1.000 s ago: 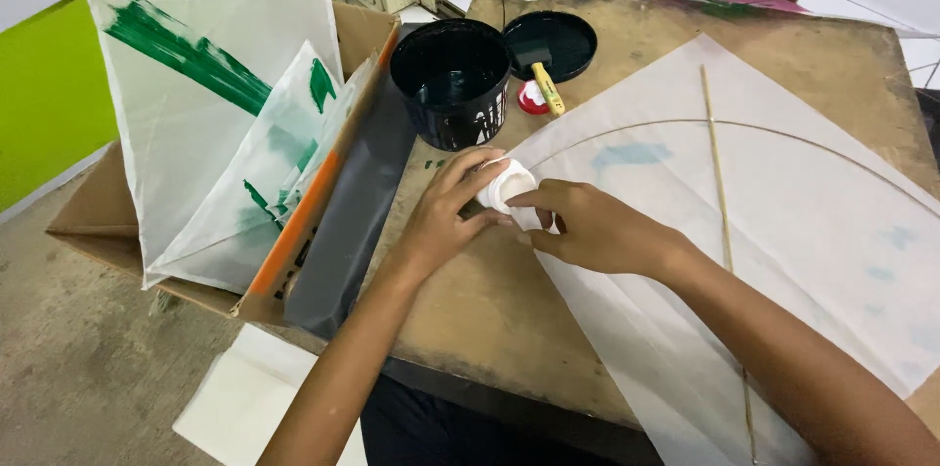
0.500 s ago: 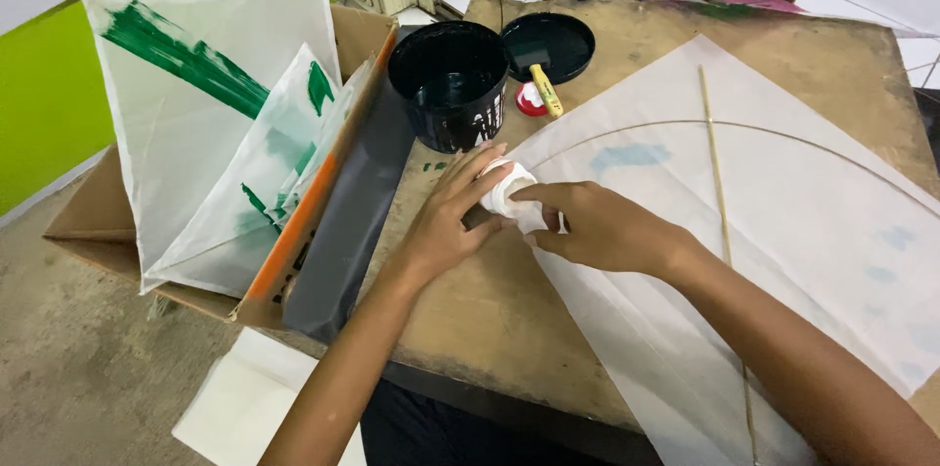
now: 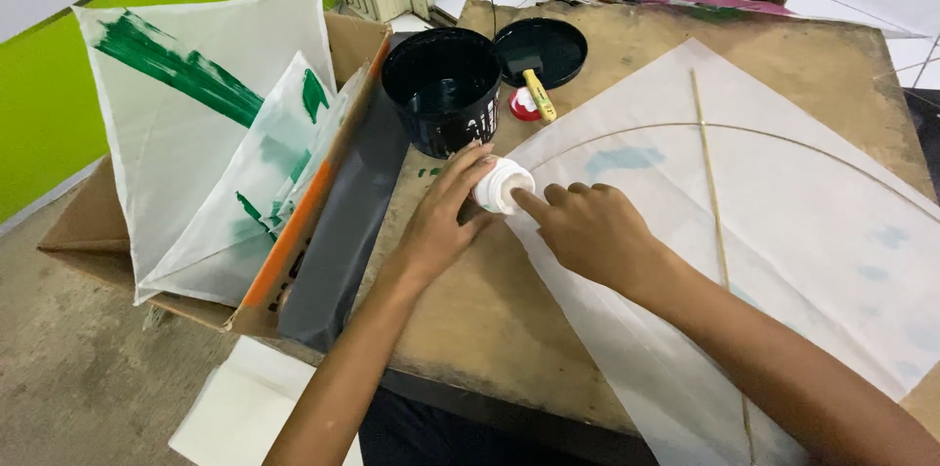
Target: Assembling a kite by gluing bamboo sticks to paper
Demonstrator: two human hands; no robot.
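Both hands meet at the near corner of the white kite sheet (image 3: 774, 231) on the desk (image 3: 490, 329). Left hand (image 3: 441, 221) has its grip closed around a small white jar (image 3: 501, 185); right hand (image 3: 587, 231) is loosely curled, forefinger touching the jar's mouth, holding nothing. Step judged: taking up paste. Beyond stands the black paint pot (image 3: 441, 99), with painted kites (image 3: 206, 123) boxed at left.

Left hand (image 3: 446, 221) cupping small white jar (image 3: 501, 185) just below black paint bucket (image 3: 443, 102), right hand (image 3: 586, 231) fingertip on jar, white kite paper (image 3: 783, 260) right of bucket
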